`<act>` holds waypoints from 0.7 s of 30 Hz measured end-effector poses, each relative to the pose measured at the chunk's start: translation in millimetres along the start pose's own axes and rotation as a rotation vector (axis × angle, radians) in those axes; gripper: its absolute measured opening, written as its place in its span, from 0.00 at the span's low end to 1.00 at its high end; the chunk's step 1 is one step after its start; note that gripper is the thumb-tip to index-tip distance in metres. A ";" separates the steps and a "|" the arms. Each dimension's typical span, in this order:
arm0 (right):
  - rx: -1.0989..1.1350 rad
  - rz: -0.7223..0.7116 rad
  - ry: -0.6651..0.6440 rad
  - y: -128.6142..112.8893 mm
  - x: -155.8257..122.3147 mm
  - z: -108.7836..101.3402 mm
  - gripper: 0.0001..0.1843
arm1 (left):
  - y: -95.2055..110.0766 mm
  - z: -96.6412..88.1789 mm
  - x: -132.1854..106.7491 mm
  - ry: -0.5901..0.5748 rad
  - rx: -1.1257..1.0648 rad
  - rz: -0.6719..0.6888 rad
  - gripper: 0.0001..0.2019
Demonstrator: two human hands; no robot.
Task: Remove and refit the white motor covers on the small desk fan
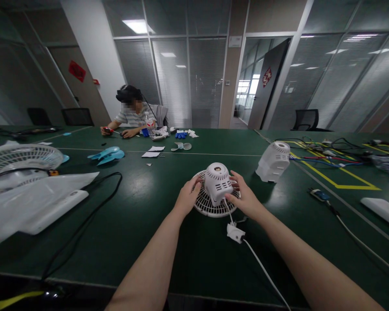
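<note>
A white fan head [218, 181] lies in front of me, its slotted motor housing up and its round grille [210, 212] down on the table. My left hand [187, 196] grips it at the left, fingers curled over the grille beside the housing. At the right, my right hand [246, 198] is closed on it too, with the thumb near the housing's lower edge and the fingers behind. A thin cord runs from the housing to a small white block [235, 233], and a white cable [266, 272] leads on toward me.
Right of the fan stands a white plastic housing [274, 162]. A cable with a blue plug [319, 194] lies further right. To the left are blue fan blades [106, 154], another fan grille [26, 156] and a black cable [99, 207]. Across the table sits a person [134, 112] holding a tool.
</note>
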State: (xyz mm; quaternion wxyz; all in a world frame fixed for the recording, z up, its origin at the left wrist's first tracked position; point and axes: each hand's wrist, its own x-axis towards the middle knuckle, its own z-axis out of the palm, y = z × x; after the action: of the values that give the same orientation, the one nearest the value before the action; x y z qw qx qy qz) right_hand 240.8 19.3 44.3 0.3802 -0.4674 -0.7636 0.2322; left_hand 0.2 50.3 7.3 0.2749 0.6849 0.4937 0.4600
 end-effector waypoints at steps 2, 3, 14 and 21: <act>-0.094 0.026 0.086 -5.8 -3.7 3.8 0.45 | 1.0 1.4 0.3 0.083 0.021 -0.007 0.17; -0.147 0.032 0.112 -9.1 -5.5 6.7 0.45 | 1.2 1.8 0.2 0.126 0.055 -0.008 0.15; -0.345 0.030 0.150 -25.1 -9.6 34.9 0.54 | -24.3 5.4 7.7 0.259 0.188 -0.206 0.12; -0.302 0.086 0.136 -23.8 -10.4 24.1 0.55 | -29.7 1.2 4.8 0.236 0.032 -0.232 0.09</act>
State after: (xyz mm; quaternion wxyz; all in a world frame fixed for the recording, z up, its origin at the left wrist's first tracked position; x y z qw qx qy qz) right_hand 211.7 -0.7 42.9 0.3460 -0.5663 -0.7415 0.0985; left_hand -10.9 65.6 -16.2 0.2553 0.5687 0.6057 0.4944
